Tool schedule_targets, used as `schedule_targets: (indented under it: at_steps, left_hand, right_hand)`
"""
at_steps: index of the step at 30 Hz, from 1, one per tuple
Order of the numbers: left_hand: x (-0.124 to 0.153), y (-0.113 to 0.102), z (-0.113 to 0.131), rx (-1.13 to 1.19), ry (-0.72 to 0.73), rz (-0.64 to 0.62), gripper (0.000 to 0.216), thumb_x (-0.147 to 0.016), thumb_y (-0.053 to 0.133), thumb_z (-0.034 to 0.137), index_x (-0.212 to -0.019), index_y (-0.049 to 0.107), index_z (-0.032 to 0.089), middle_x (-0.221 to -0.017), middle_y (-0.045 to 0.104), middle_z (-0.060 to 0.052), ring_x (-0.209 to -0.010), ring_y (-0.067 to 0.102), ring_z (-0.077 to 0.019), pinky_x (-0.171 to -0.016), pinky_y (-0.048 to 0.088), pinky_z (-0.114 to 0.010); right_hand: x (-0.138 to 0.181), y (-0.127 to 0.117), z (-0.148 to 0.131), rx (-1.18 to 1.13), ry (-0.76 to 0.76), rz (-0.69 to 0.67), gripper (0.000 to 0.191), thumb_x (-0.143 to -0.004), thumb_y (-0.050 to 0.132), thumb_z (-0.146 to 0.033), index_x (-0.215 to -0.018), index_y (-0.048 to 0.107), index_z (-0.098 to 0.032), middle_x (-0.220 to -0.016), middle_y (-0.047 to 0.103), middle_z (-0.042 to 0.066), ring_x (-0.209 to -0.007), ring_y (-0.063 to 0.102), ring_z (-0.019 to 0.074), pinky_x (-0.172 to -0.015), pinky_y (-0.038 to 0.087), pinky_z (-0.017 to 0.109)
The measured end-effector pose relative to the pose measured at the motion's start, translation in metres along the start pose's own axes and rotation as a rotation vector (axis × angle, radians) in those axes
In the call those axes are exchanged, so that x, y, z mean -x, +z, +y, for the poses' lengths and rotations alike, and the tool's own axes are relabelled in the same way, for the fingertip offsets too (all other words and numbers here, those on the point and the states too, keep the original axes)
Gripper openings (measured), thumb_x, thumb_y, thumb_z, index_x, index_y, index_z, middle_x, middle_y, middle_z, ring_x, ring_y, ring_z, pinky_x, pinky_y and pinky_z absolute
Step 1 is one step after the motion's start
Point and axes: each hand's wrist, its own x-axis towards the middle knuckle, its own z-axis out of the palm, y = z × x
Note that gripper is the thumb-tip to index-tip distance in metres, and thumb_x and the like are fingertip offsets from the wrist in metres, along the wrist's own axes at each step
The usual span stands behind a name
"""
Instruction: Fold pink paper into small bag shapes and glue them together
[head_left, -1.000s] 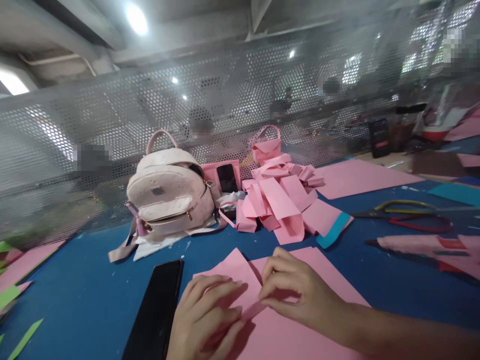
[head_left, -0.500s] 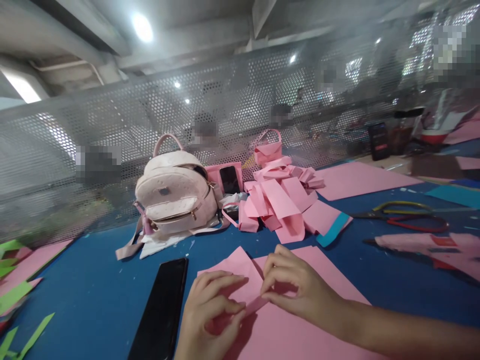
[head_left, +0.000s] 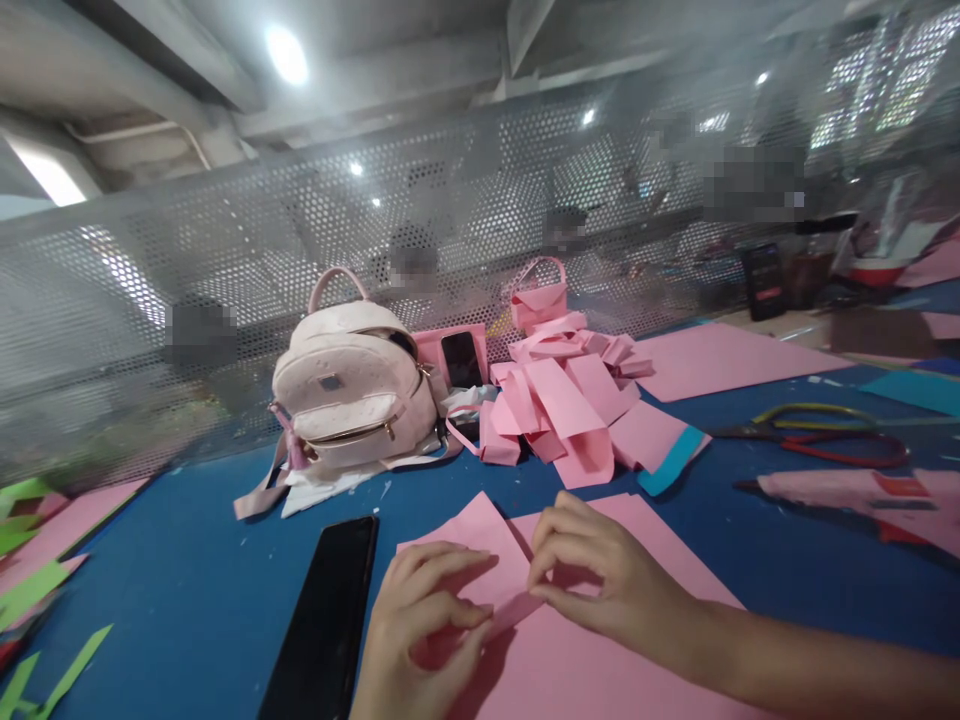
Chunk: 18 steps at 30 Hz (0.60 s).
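A folded piece of pink paper (head_left: 480, 540) is held between my two hands, its peak pointing away from me. My left hand (head_left: 427, 620) pinches its lower edge with thumb and fingers. On the right side of the same edge, my right hand (head_left: 581, 565) has thumb and fingertips closed on the paper. Under both hands lies a larger pink sheet (head_left: 570, 670) on the blue table (head_left: 202, 570). A black phone (head_left: 322, 620) rests just left of my left hand.
A pale backpack (head_left: 352, 380) stands behind, beside a pile of folded pink paper pieces (head_left: 570, 400). To the right are scissors (head_left: 817, 435) and a pink glue gun (head_left: 840, 490). Green paper strips (head_left: 75, 670) lie at left. A perforated metal screen (head_left: 465, 230) runs along the back.
My hands and the folded paper keep nearly the same pose. The whole view has shifted very slightly, with things sitting a little farther right.
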Motion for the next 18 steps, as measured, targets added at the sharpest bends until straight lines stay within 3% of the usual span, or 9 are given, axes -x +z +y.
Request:
schedule_targets:
  at_steps: [7, 10, 14, 18]
  left_hand:
    - [0.002, 0.002, -0.002, 0.047, -0.056, -0.001, 0.014, -0.085, 0.07, 0.011, -0.081, 0.07, 0.025, -0.115, 0.077, -0.005, -0.108, 0.068, -0.0263, -0.091, 0.056, -0.045]
    - [0.007, 0.005, -0.004, 0.06, -0.156, -0.062, 0.015, -0.087, 0.068, 0.015, -0.095, 0.071, 0.028, -0.129, 0.071, -0.006, -0.121, 0.063, -0.0287, -0.098, 0.054, -0.049]
    - [0.013, 0.01, -0.006, 0.024, -0.292, -0.104, 0.061, -0.082, 0.072, 0.017, -0.138, 0.054, 0.033, -0.147, 0.057, -0.009, -0.134, 0.054, -0.0334, -0.107, 0.048, -0.056]
    - [0.015, 0.009, -0.009, 0.027, -0.32, -0.127, 0.065, -0.082, 0.071, 0.014, -0.14, 0.05, 0.033, -0.137, 0.063, -0.008, -0.126, 0.06, -0.0315, -0.105, 0.051, -0.051]
  right_hand:
    - [0.002, 0.0, 0.004, -0.018, -0.001, 0.005, 0.012, -0.093, 0.067, -0.017, -0.081, 0.065, -0.021, -0.081, 0.064, 0.001, -0.081, 0.053, 0.0179, -0.073, 0.044, 0.031]
    - [0.001, -0.002, 0.002, -0.051, 0.026, -0.009, 0.013, -0.094, 0.067, -0.021, -0.081, 0.065, -0.021, -0.082, 0.063, 0.001, -0.082, 0.053, 0.0181, -0.073, 0.044, 0.03]
    - [0.0, -0.005, 0.0, -0.165, 0.166, -0.007, 0.007, -0.098, 0.059, -0.023, -0.094, 0.064, -0.024, -0.097, 0.062, 0.002, -0.089, 0.056, 0.0175, -0.076, 0.046, 0.029]
    - [-0.001, -0.005, 0.005, -0.197, 0.363, 0.044, 0.01, -0.101, 0.048, -0.024, -0.099, 0.058, -0.024, -0.094, 0.061, 0.001, -0.082, 0.056, 0.0162, -0.07, 0.044, 0.027]
